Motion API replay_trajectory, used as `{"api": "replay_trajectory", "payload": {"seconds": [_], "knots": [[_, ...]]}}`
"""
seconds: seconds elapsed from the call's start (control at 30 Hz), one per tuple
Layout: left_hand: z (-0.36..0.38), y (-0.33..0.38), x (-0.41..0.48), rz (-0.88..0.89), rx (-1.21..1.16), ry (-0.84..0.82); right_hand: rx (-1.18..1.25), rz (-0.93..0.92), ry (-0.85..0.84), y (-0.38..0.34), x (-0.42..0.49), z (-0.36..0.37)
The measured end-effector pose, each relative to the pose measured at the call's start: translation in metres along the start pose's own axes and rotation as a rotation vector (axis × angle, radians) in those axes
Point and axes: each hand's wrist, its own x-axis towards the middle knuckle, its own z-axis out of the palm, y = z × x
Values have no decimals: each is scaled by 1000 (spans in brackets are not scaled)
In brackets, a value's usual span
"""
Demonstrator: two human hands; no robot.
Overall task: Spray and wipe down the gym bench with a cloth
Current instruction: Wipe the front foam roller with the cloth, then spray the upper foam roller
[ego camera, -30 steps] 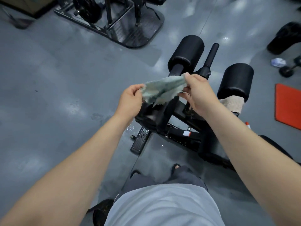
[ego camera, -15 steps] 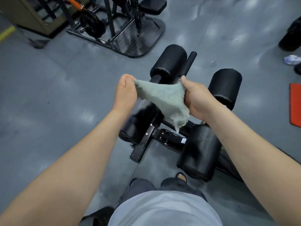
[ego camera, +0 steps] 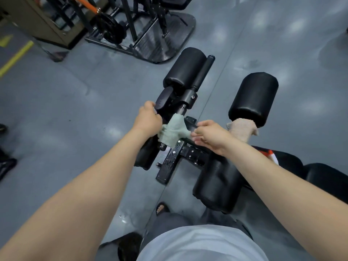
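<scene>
1. now the left hand [ego camera: 148,119] curls round the left end of the cloth [ego camera: 174,129], the right hand [ego camera: 211,137] pinches its right corner.
2. stretched, its long axis runs left to right across the bench [ego camera: 169,162] frame.

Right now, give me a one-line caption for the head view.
Left hand and right hand hold a green cloth against the bench frame.

Before us, the pale green cloth [ego camera: 174,130] lies across the black padded gym bench [ego camera: 169,164], a beige towel [ego camera: 242,129] to its right.
</scene>
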Motion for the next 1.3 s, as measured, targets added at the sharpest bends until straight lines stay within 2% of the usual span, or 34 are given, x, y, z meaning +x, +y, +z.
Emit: {"api": "replay_trajectory", "payload": {"seconds": [0.17, 0.3, 0.43, 0.6, 0.77, 0.87, 0.97, 1.13, 1.3], "knots": [[15, 30, -18, 136, 14, 107, -63, -82, 71, 4, 3, -17], [36, 81, -35, 294, -60, 148, -86, -199, 270, 9, -3, -50], [80, 125, -47, 404, -69, -7, -95, -222, 527, 32, -12, -110], [143, 144, -48, 447, 67, -253, -187, -30, 667, 90, -23, -190], [178, 146, -48, 444, 213, -338, -433, 187, 697, 157, -19, -245], [181, 146, -50, 460, 244, -365, -527, 255, 625, 179, -13, -254], [180, 147, -48, 447, 251, -377, -532, 203, 537, 188, -1, -254], [178, 148, -48, 427, 231, -392, -518, 107, 620, 191, 5, -252], [174, 148, -46, 416, 208, -397, -522, -84, 675, 171, -14, -267]]}}
